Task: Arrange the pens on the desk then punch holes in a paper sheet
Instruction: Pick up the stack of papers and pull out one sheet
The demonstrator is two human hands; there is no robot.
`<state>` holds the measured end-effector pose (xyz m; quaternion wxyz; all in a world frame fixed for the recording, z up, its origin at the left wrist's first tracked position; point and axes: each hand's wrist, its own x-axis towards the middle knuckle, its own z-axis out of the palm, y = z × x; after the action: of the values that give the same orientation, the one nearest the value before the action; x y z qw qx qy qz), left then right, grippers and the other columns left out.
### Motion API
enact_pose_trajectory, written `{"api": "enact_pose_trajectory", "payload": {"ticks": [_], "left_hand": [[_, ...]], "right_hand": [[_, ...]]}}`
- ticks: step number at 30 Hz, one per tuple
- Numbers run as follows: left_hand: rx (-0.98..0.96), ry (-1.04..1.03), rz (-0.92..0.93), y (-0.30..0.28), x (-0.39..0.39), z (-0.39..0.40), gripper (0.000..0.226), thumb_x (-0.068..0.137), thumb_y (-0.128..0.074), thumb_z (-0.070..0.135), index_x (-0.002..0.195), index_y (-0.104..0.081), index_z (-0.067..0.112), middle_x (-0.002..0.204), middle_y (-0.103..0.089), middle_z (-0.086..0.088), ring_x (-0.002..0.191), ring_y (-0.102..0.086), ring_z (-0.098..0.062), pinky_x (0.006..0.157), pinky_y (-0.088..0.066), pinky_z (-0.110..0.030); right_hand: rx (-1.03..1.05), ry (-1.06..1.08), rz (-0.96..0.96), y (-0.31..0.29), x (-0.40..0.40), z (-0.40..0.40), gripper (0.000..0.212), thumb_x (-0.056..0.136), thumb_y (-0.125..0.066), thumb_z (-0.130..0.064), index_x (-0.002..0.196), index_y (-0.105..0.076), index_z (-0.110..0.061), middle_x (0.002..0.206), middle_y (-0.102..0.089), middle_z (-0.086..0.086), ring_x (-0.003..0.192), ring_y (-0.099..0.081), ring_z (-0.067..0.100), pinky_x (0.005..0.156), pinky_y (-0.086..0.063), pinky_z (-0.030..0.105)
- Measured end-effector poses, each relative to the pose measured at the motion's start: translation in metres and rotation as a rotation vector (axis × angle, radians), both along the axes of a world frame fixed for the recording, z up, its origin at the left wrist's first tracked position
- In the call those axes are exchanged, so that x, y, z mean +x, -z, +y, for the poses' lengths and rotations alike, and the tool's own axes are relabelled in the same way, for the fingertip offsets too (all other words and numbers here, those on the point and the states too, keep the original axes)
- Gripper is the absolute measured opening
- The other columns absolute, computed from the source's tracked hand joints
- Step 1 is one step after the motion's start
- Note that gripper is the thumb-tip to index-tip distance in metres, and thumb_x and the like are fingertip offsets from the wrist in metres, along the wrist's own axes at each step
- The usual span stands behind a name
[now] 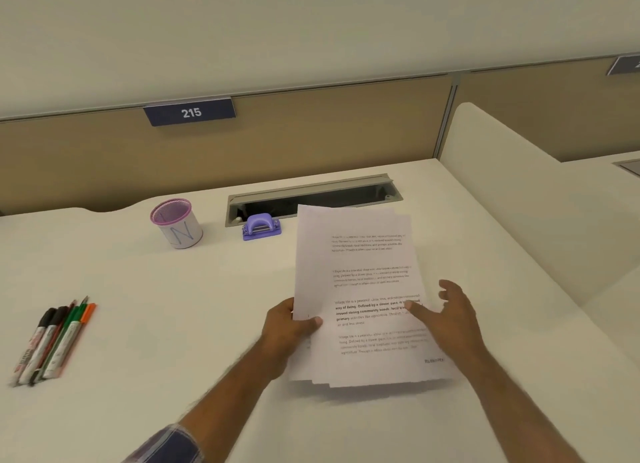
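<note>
Paper sheets [363,289], printed with short blocks of text, are up off the desk [173,358] right in front of the person, a small stack fanned slightly so the edges of several pages show along the bottom and the upper right. Left hand [287,327] has them pinched at the left edge, thumb on top of the page and fingers curled behind, so that hand is clamped on the stack. Right hand [446,313] is spread wide at the right edge, thumb lying across the printed face and fingers splayed apart; whether those fingers actually press the back of the pages, I can't tell from where I stand. A shadow sits on the white surface under the bottom of the stack. Just past the top left corner of the pages rests a purple hole punch [261,226], sitting at the lip of a grey cable tray [311,194] sunk into the desk. Left of that stands a pink mesh pen cup [177,223] wrapped in white paper with blue letters. Way over on the left, well apart from everything, the pens [52,341] lie side by side in a neat angled row, black caps, green and orange among them. Behind it all runs a tan divider panel [311,133] carrying a dark plate [189,112] reading 215.
</note>
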<state>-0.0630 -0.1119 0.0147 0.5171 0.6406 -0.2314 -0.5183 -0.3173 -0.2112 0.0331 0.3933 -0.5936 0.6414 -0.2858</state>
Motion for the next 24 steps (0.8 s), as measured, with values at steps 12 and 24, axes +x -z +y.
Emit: {"api": "enact_pose_trajectory", "payload": {"ticks": [12, 24], "left_hand": [[-0.148, 0.186, -0.021, -0.04, 0.054, 0.049, 0.047, 0.078, -0.078, 0.001, 0.123, -0.064, 0.006, 0.122, -0.071, -0.012, 0.112, -0.068, -0.032, 0.088, -0.058, -0.037], [-0.362, 0.028, -0.152, -0.094, 0.086, 0.061, 0.041, 0.076, -0.082, 0.013, 0.115, -0.07, 0.004, 0.115, -0.074, -0.012, 0.106, -0.07, -0.034, 0.091, -0.057, -0.049]], "right_hand": [[0.383, -0.491, -0.645, -0.041, 0.047, -0.004, 0.043, 0.081, -0.071, -0.001, 0.123, -0.061, -0.004, 0.116, -0.07, 0.017, 0.104, -0.068, 0.037, 0.092, -0.052, 0.056], [0.054, -0.486, -0.657, -0.076, 0.092, 0.014, 0.028, 0.079, -0.076, -0.008, 0.107, -0.072, -0.012, 0.104, -0.076, 0.008, 0.094, -0.072, 0.029, 0.08, -0.059, 0.042]]}}
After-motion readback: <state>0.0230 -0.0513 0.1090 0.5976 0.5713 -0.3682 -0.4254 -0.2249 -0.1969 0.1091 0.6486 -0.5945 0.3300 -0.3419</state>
